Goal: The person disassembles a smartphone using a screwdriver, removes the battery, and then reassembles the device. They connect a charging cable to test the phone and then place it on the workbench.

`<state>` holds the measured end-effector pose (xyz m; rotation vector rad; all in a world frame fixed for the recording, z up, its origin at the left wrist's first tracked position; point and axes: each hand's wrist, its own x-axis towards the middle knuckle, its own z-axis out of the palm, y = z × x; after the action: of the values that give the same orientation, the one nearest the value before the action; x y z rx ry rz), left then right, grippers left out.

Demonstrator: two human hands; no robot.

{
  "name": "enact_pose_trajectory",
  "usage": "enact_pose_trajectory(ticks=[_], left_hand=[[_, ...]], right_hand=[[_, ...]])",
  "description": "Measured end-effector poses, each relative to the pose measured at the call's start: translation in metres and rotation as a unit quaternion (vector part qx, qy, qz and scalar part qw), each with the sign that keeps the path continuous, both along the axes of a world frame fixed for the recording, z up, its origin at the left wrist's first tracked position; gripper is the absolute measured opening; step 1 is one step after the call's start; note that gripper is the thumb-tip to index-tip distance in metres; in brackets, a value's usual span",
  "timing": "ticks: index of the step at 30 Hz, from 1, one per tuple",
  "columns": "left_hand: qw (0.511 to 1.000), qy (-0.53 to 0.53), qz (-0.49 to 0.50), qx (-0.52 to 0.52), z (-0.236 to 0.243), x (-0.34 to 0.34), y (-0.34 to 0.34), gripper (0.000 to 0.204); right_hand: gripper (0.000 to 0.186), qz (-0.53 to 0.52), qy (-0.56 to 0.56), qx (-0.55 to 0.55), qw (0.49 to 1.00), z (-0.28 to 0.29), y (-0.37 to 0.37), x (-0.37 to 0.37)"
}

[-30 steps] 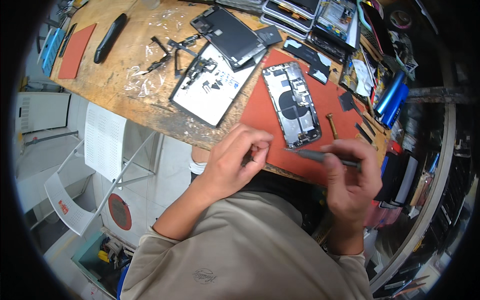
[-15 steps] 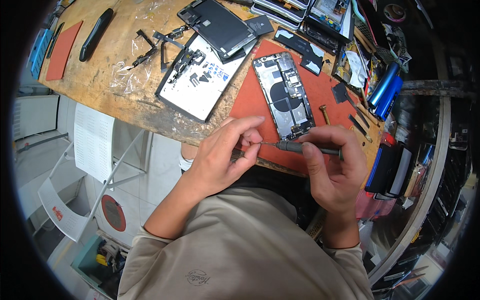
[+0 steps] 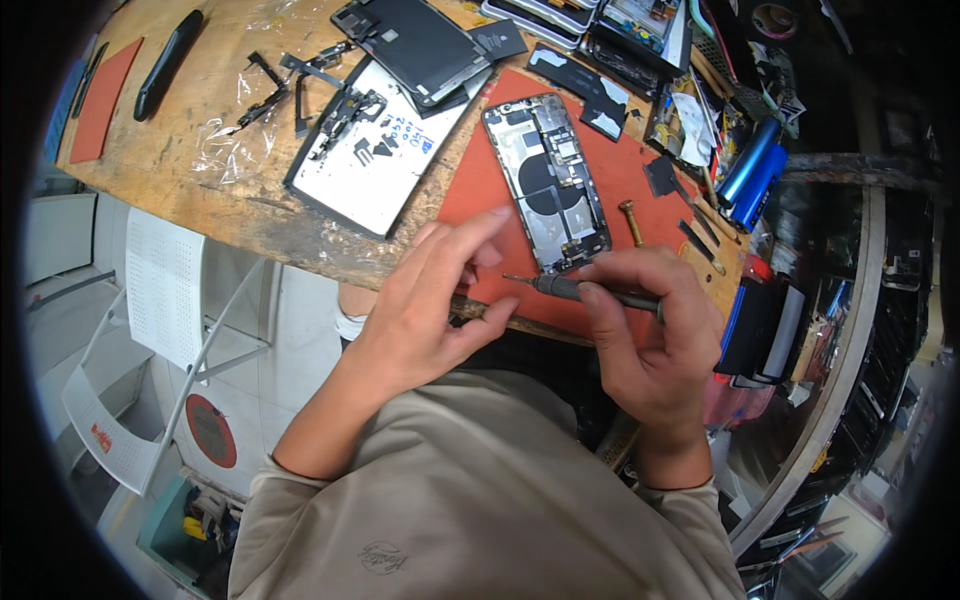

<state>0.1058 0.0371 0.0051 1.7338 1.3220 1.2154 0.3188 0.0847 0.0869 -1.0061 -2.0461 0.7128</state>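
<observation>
My right hand (image 3: 655, 330) grips a thin dark screwdriver (image 3: 560, 288) by its ribbed handle, its tip pointing left. Fingers and thumb apart, my left hand (image 3: 420, 310) is open beside that tip and holds nothing that I can see. Just beyond the screwdriver, an opened phone (image 3: 535, 200) lies on a red mat (image 3: 462, 195), showing its board, a black round pad and flat cables. A brass-coloured screwdriver-like tool (image 3: 631, 222) rests to the right of the phone.
To the left, a white board (image 3: 380, 190) carries small phone parts, with a phone screen (image 3: 410, 45) overlapping its far end. Tweezers (image 3: 702, 246) and blue cylinders (image 3: 752, 178) are at the right. A white folding chair (image 3: 165, 290) stands below the bench's left side.
My left thumb and fingers have parted and drawn back from the screwdriver's tip. The right hand still holds the screwdriver. The whole view has shifted slightly.
</observation>
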Motion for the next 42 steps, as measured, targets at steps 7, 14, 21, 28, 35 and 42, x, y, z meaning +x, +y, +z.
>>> enact_pose_trajectory(ticks=[7,14,21,28,35,42], left_hand=[[1.0,0.01,-0.009,-0.012,0.003,0.002,0.002,0.077],[0.999,-0.036,-0.026,0.003,0.004,0.011,0.006,0.064],[0.998,-0.052,-0.012,0.015,0.0,0.01,0.004,0.064],[0.999,-0.048,-0.01,0.017,-0.001,0.009,0.004,0.066],[0.999,-0.031,-0.003,0.029,-0.002,0.01,0.004,0.069],[0.999,-0.036,-0.006,0.025,-0.003,0.01,0.003,0.07]], right_hand=[[0.027,-0.013,-0.06,0.03,0.998,0.007,0.004,0.015],[0.024,-0.045,-0.017,-0.056,0.997,0.007,-0.001,0.014],[0.024,-0.048,-0.012,-0.042,0.998,0.004,-0.001,0.012],[0.024,-0.04,-0.02,-0.022,0.999,0.005,-0.001,0.011],[0.024,-0.03,-0.021,-0.021,0.999,0.004,-0.001,0.01],[0.026,-0.025,-0.019,-0.021,0.999,0.003,-0.001,0.008]])
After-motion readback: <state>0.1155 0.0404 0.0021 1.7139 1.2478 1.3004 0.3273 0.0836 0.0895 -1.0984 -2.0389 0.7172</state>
